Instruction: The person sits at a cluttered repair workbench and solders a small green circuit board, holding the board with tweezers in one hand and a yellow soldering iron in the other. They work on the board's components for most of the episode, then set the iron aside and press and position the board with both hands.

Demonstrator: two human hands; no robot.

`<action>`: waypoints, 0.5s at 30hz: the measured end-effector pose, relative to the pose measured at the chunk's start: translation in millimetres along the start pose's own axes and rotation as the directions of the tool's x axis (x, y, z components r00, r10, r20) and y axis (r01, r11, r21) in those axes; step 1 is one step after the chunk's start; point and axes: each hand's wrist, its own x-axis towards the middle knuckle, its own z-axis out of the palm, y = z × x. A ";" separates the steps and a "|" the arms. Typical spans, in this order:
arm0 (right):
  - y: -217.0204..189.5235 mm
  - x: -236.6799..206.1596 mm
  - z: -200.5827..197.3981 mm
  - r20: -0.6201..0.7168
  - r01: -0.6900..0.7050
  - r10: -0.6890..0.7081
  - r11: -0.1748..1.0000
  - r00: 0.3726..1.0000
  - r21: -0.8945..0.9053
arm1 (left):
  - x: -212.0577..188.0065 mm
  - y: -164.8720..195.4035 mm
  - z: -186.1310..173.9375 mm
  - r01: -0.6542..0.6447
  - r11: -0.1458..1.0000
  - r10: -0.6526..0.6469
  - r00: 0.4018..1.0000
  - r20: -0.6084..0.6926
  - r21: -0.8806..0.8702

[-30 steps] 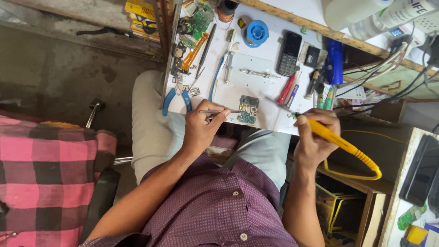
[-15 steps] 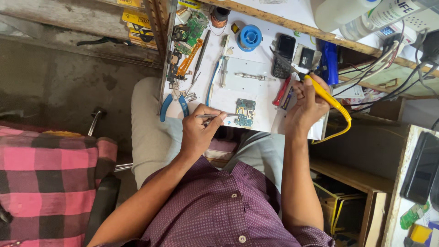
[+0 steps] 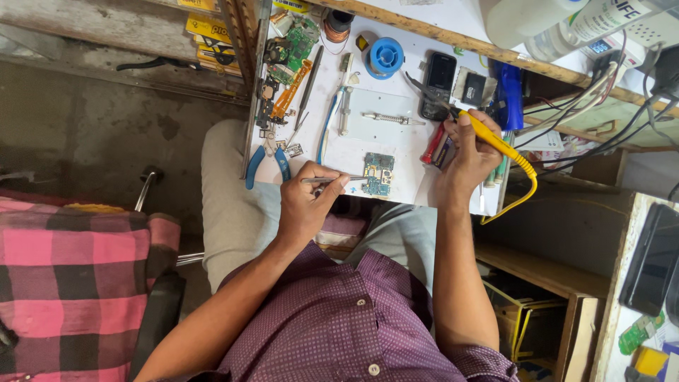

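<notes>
Head view: I'm sitting at the bench, left hand pinched shut on tweezers, tips lying flat toward the small board near the front edge of the white table. Right hand is wrapped tight on the yellow iron, tip pointing up and left toward the phone, well off the board (cable looping down past the table edge).

To do this bit well, my read:
- bracing the left wrist on the table edge so the tweezers aren't wobbling
- bringing the iron in low from the right, not crossing over the tweezers
- keeping the cable slack off the board, since it could drag the board
- touching only the one joint, lifting straight off

Surface is crowded. Blue pliers are lying just left of my left hand, red driver sitting under my right palm, metal plate behind the board, blue spool further back, green boards and an orange strip stacked at the far left corner.

Room: concrete floor on the left, pink checked cloth on a chair beside me, wooden shelves and tangled wires on the right. I can't tell what's on the shelf below.
</notes>
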 end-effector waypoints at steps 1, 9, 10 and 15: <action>0.4 -0.1 0.0 -0.005 0.001 -0.001 1.000 1.000 -0.024 | -0.2 0.1 0.0 -0.002 1.000 0.002 1.000 0.000 0.003; 1.0 -0.8 0.3 0.030 0.020 -0.020 1.000 0.999 -0.012 | 0.0 0.3 -0.4 0.002 1.000 -0.002 1.000 0.006 -0.010; 1.1 -0.5 0.4 0.031 0.022 -0.021 1.000 0.999 -0.010 | 0.1 0.2 -0.4 0.006 1.000 -0.006 1.000 0.007 -0.011; 2.0 0.1 0.2 0.036 0.032 -0.031 0.999 0.999 -0.014 | 0.0 0.0 -0.2 -0.002 1.000 0.002 1.000 0.010 -0.021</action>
